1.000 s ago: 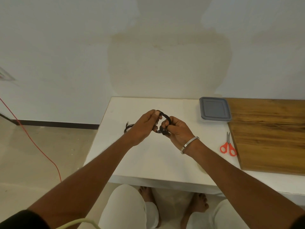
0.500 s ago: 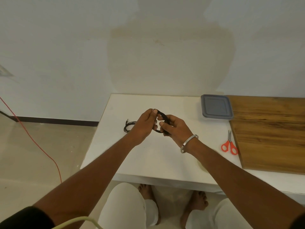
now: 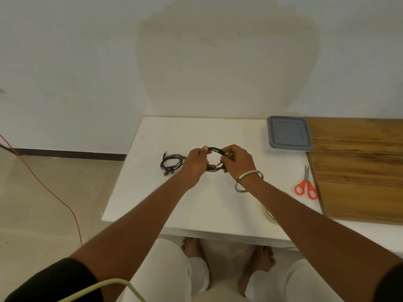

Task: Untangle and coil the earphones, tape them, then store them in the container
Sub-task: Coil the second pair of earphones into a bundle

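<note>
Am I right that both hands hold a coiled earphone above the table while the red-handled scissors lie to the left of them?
Not quite: the scissors lie to the right of the hands, beside the wooden board, as the head view shows. Left hand and right hand do hold the coiled earphone.

Black earphone coil point(image 3: 214, 150) between both hands point(image 3: 218, 162) above white table point(image 3: 218, 197)

Matt white table point(image 3: 209, 199), grained wood board point(image 3: 357, 166), seemingly plastic grey lid point(image 3: 287, 132), shiny metal bangle point(image 3: 248, 179).
</note>
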Motion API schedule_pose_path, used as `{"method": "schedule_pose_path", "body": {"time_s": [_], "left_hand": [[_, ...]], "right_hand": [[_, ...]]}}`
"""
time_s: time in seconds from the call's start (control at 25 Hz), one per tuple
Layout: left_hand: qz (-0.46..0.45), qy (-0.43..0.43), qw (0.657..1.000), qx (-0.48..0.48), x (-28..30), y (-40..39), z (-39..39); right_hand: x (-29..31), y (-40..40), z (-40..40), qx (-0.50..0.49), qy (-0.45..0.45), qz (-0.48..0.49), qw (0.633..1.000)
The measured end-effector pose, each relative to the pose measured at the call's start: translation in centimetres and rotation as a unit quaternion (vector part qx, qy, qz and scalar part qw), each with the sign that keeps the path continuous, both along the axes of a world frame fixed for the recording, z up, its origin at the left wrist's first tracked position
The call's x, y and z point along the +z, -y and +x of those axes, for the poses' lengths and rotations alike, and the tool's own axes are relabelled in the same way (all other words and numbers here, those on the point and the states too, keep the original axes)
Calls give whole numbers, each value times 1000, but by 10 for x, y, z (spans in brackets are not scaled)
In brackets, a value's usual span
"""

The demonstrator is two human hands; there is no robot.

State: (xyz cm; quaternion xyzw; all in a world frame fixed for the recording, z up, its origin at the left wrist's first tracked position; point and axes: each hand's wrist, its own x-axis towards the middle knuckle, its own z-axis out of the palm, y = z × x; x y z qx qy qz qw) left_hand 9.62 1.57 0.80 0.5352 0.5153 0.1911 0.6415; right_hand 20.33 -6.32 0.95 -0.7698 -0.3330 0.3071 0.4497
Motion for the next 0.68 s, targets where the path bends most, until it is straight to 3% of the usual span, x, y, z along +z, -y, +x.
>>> {"method": "schedule_pose_path", "body": {"time_s": [0.28,0.48,0.68], "left_hand": [[6,0,999,51,-28,-2,10],[8,5,1000,21,-37,-8,3],[-50,46,997,-44,-33,-14,-8]], "right_hand": [[-30,-4,14,-43,-17,-33,998],[-41,-7,23,-43,-19,-53,997],[-45,-8,24,-44,-9,-61,997]]}}
